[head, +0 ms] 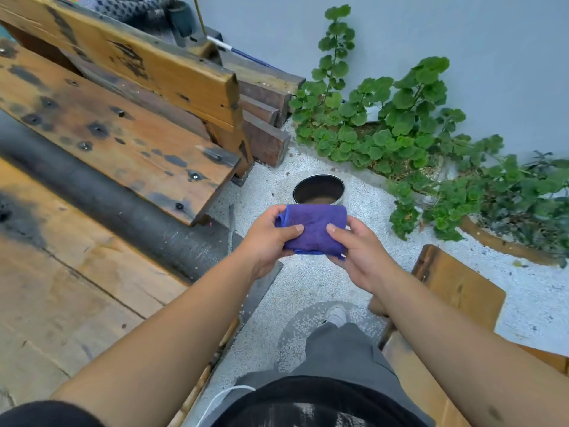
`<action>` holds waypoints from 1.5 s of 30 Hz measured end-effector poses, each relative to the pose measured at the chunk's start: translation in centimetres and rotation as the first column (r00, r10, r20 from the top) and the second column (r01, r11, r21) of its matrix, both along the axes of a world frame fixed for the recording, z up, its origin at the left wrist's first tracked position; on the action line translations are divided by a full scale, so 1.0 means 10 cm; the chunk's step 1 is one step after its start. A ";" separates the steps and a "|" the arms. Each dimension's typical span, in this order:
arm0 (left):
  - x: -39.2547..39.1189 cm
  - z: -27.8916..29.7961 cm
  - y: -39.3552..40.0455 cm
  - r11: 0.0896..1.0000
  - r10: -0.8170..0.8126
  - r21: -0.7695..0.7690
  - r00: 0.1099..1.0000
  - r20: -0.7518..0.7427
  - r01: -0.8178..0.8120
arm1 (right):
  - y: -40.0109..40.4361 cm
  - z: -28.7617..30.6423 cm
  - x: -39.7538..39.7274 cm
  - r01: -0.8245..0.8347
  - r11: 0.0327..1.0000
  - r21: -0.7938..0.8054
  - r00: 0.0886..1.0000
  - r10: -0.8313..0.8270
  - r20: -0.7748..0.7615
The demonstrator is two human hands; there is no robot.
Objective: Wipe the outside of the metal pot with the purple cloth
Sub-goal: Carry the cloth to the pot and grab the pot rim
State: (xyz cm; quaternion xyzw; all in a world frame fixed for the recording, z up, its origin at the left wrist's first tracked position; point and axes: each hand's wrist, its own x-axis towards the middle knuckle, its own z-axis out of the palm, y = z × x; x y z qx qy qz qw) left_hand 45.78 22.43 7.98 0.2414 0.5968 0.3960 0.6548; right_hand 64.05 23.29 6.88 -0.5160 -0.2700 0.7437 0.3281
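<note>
I see the purple cloth (312, 231) as soft, matt terry with a fine nap, folded thick. The metal pot (318, 189) looks thin-walled, its rim bright and slightly glossy, its inside dark and dull. The ground (308, 282) under it reads as rough pale gravel. The wooden bench (117, 134) to my left is varnished orange timber, worn, blotched with black stains and studded with dark screw heads. The wall (462, 32) behind looks smooth, matt grey paint
</note>
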 end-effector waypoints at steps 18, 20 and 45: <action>0.78 -1.30 1.95 0.996 0.037 -0.089 0.978 0.207 -0.019 | 1.79 -1.27 0.24 0.568 0.798 -0.201 0.733 -0.601 -0.319; 0.80 -1.75 2.15 0.997 0.028 -0.076 0.963 0.270 -0.008 | 1.95 -1.72 0.21 0.573 0.798 -0.188 0.722 -0.600 -0.345; 1.19 -6.28 3.56 0.576 -0.309 -0.279 -0.112 -0.945 0.768 | 3.22 -5.75 1.26 0.583 0.796 0.164 0.792 -0.602 0.104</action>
